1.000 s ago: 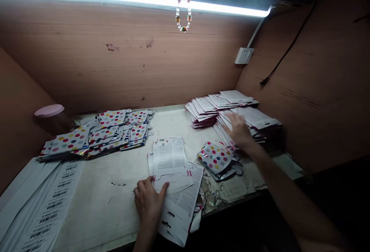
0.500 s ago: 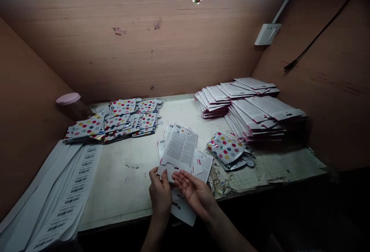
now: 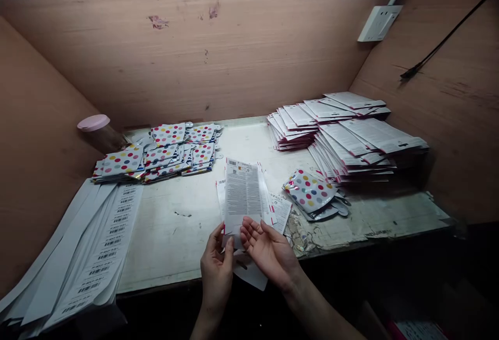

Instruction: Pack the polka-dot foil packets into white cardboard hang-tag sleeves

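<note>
The left hand (image 3: 216, 259) is clamped on the lower left corner of one card (image 3: 244, 194), over other cards (image 3: 284, 212) on the surface (image 3: 167, 249). The right hand (image 3: 270, 252), palm up, keeps thumb and fingers apart near it.

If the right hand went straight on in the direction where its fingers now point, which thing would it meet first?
Most likely the printed white card held in the left hand; the right hand looks close to its lower part, but whether they touch is unclear.

On table (image 3: 167, 249) | left: pouches (image 3: 159, 154) behind label sheets (image 3: 80, 251) | centre: card (image 3: 245, 194) over loose cards (image 3: 282, 211) | right: packet stacks (image 3: 351, 140) behind more pouches (image 3: 311, 192)
</note>
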